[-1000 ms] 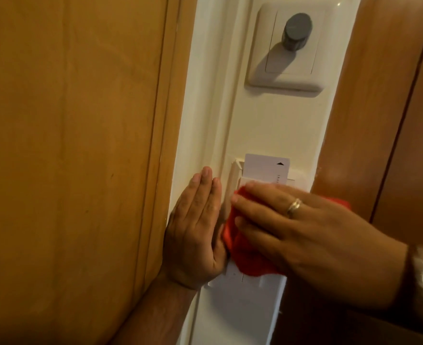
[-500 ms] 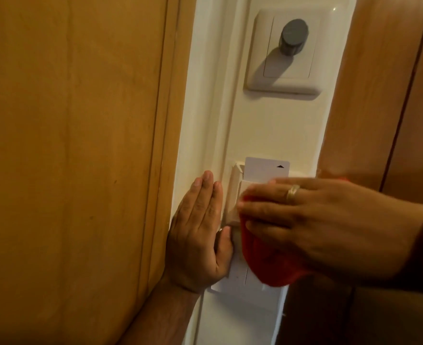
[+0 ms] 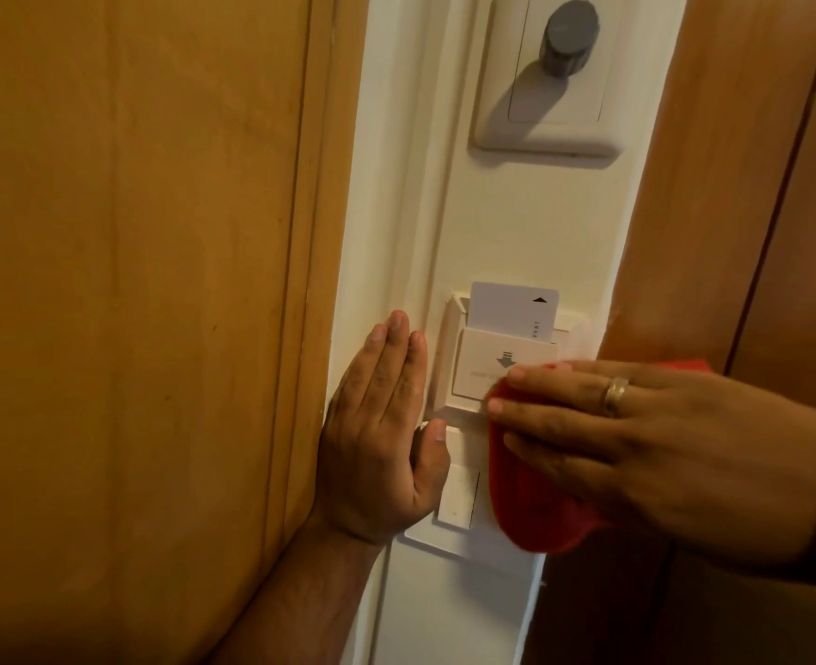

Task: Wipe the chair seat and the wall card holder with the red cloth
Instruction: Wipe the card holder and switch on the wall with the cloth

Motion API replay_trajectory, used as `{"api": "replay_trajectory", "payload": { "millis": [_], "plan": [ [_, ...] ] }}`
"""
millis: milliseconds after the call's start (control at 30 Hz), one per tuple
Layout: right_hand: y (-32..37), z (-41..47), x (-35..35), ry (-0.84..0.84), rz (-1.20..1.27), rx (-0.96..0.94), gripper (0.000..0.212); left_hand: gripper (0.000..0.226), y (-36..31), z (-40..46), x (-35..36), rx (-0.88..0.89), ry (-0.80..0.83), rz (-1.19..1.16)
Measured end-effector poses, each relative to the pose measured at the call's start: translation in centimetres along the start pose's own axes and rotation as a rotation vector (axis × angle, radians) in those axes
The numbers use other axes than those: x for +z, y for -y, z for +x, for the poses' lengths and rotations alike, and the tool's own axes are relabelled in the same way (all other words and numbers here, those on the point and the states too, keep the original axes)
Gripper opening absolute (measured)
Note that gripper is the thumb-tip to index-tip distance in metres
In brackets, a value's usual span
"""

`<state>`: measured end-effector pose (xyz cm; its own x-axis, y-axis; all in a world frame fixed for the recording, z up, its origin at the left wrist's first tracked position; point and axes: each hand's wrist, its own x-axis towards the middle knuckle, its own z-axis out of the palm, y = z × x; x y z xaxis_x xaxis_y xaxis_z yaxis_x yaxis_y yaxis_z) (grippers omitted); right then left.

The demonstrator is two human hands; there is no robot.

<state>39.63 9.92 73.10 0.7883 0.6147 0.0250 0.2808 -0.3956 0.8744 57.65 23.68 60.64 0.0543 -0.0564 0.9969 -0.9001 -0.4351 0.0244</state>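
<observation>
The white wall card holder point(image 3: 483, 371) sits on a narrow white wall strip, with a white key card point(image 3: 511, 307) standing in its slot. My right hand point(image 3: 636, 439) presses the red cloth point(image 3: 535, 511) flat against the holder's lower right part and the switch plate below it. My left hand point(image 3: 382, 424) lies flat on the wall just left of the holder, fingers together and pointing up, thumb touching the lower plate. The chair is not in view.
A white wall plate with a grey round knob point(image 3: 564, 31) is mounted above the holder. A tan wooden panel point(image 3: 132, 280) fills the left side and a darker wooden door point(image 3: 732, 208) the right. A white switch plate point(image 3: 459, 501) sits under the holder.
My right hand has slid the red cloth to the right and down, uncovering the holder's front face with its arrow mark. My left hand has stayed flat on the wall.
</observation>
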Motion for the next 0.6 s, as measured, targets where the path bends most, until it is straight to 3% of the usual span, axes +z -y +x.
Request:
{"api": "replay_trajectory", "payload": {
  "millis": [167,300,433,600],
  "plan": [
    [-1.3,-0.8,-0.6,-0.076,0.047,0.110,0.082,0.057,0.0,0.0,0.1,-0.010,-0.003,0.012],
    [0.9,-1.0,0.6,-0.021,-0.012,-0.020,0.079,0.056,0.0,-0.1,0.0,-0.011,-0.006,0.011],
    [-0.6,-1.2,0.0,-0.079,0.017,0.133,0.089,0.059,0.0,0.0,0.1,-0.017,0.002,0.009],
    [0.7,-1.5,1.3,-0.033,-0.001,0.029,0.089,0.060,-0.1,0.0,0.0,-0.016,-0.003,0.009]
  ]
}}
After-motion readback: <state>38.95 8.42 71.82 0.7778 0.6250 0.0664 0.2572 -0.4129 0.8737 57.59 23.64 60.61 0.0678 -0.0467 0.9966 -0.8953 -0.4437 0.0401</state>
